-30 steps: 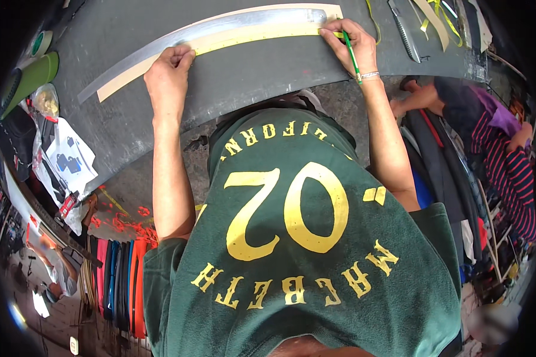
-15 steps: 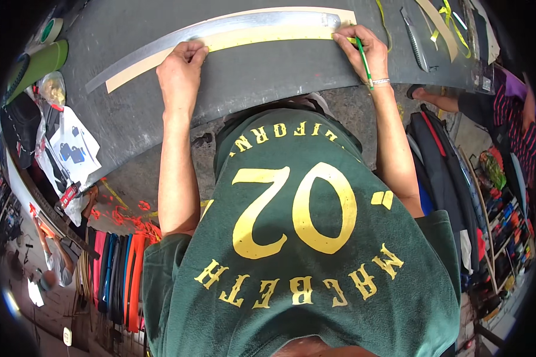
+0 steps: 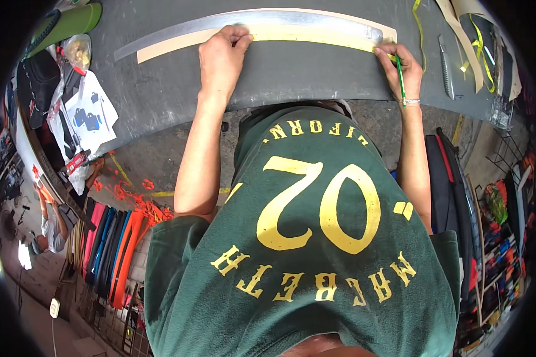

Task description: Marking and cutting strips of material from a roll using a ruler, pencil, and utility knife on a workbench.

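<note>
A yellow measuring tape [image 3: 315,40] is stretched between my hands, along the near edge of a long tan card strip [image 3: 161,51] on the dark table. On top of the strip lies a long metal ruler [image 3: 280,19]. My left hand [image 3: 220,59] pinches the tape near the middle of the strip; its fingertips partly cover the tape there. At the strip's right end, my right hand [image 3: 406,66] is closed on the tape. A green pencil [image 3: 401,83] also sits in that hand, pointing back toward my wrist.
Right of my hand lie a cutter knife [image 3: 446,68], tan strips [image 3: 461,38] and loose yellow tape [image 3: 420,30]. At left are a green roll [image 3: 80,19], a plastic bag [image 3: 78,52] and a printed white sheet [image 3: 92,110]. Another person [image 3: 53,223] is beyond, near fabric rolls [image 3: 122,259].
The whole view has shifted, so the table and my hands appear farther right. Both hands keep their grip on the tape. A person at the right has left the view.
</note>
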A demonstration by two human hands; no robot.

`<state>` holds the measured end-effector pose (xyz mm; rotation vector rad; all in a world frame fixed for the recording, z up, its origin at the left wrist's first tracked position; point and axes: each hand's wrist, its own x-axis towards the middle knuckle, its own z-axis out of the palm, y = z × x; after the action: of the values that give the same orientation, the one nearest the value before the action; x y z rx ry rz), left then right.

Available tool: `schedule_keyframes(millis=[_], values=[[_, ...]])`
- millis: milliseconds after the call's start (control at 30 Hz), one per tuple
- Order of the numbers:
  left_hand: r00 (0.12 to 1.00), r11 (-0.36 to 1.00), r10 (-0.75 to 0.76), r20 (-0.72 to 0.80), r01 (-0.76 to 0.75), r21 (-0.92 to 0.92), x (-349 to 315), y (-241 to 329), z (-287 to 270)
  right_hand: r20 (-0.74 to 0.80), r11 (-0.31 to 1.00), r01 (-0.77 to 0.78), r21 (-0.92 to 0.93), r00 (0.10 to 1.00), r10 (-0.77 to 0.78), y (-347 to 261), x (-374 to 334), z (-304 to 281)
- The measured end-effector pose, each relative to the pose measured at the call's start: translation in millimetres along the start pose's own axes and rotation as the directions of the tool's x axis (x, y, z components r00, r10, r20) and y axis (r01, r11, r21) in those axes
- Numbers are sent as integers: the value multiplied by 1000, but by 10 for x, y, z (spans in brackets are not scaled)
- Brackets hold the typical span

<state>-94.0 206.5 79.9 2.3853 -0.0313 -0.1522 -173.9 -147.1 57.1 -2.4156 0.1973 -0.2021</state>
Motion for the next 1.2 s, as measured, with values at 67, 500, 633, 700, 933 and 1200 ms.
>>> schedule_keyframes(millis=[67,500,633,700,933,1200], values=[[1000,1000,2,-3,-2,3,-2,3,0,-1,1000,-4,7,1000,4,-6,1,0],[1000,999,3,15,-3,33,0,48,-37,-6,1000,25,-1,1000,-25,-13,3,17],[999,999,-40,27,40,22,5,71,-30,-11,1000,5,26,1000,-5,-16,4,1],[999,998,-33,34,31,53,7,57,-22,-15,1000,11,23,1000,-11,-12,-2,-4],[998,998,-47,32,46,40,-18,67,-21,-10,1000,18,13,1000,-18,-28,-10,-6],[996,997,-73,47,72,28,-62,102,-45,-7,999,36,-3,999,-36,-52,-69,-41]])
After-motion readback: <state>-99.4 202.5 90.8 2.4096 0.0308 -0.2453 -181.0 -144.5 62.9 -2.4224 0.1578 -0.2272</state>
